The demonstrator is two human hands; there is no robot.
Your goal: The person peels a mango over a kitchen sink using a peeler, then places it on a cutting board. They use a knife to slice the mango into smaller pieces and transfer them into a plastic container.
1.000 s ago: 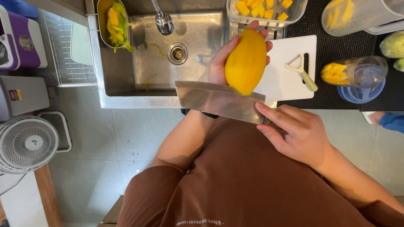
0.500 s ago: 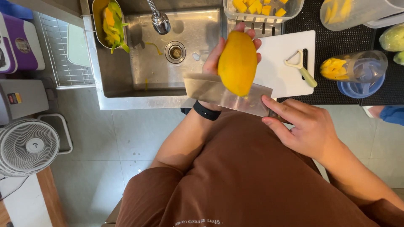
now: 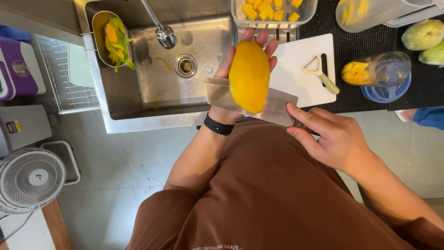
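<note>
My left hand (image 3: 231, 69) cups a peeled yellow mango (image 3: 249, 75) from behind, fingertips showing above it, a black band on the wrist. My right hand (image 3: 330, 136) grips a wide steel cleaver (image 3: 277, 105), forefinger laid along the blade's back. The flat blade runs left behind the lower end of the mango, over the front edge of the steel sink (image 3: 152, 118). A white cutting board (image 3: 300, 69) lies just beyond, with a pale peeler (image 3: 320, 74) on it.
A clear tub of mango cubes (image 3: 273, 11) sits behind the board. Clear cups of mango pieces (image 3: 374, 69) and green fruits (image 3: 423, 34) stand on the black mat at right. A strainer of peels (image 3: 111, 37) hangs in the sink. A white fan (image 3: 30, 178) stands on the floor.
The mango and the cleaver have stayed together in my hands while the view shifted slightly; the blade now sits a little higher against the mango's lower end.
</note>
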